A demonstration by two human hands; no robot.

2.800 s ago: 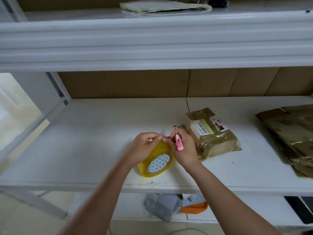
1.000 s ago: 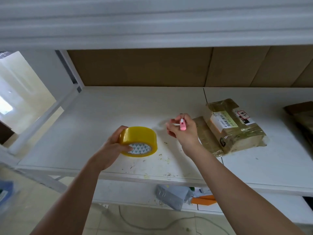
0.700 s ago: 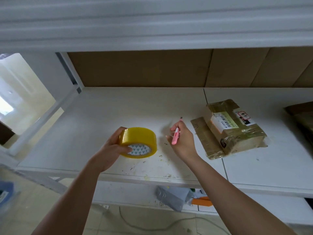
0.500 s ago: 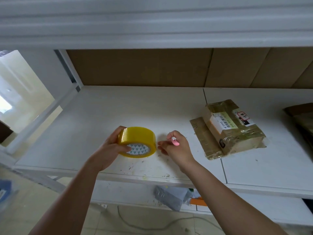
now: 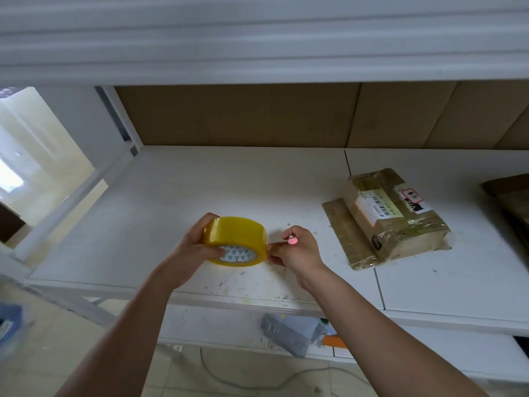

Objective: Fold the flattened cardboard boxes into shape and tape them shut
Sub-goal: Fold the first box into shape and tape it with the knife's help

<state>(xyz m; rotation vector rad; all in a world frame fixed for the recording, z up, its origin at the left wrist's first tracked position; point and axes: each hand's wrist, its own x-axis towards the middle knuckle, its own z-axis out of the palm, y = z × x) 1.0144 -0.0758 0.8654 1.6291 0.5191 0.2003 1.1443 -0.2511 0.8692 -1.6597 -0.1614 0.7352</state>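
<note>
- Left hand [image 5: 191,249] is wrapped around the yellow tape roll [image 5: 235,240], held just above the white shelf [image 5: 160,207], middle of the frame.
- Right hand [image 5: 297,249] has its fingers curled round a small pink cutter [image 5: 292,240], fingertips right at the roll's edge.
- Taped-up cardboard box [image 5: 396,217] with labels sits on the shelf, right of center.
- Brown cardboard [image 5: 512,202] pokes in at the far right edge.

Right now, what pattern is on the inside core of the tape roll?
Small teal triangles on white, on the tape roll core; head view.
</note>
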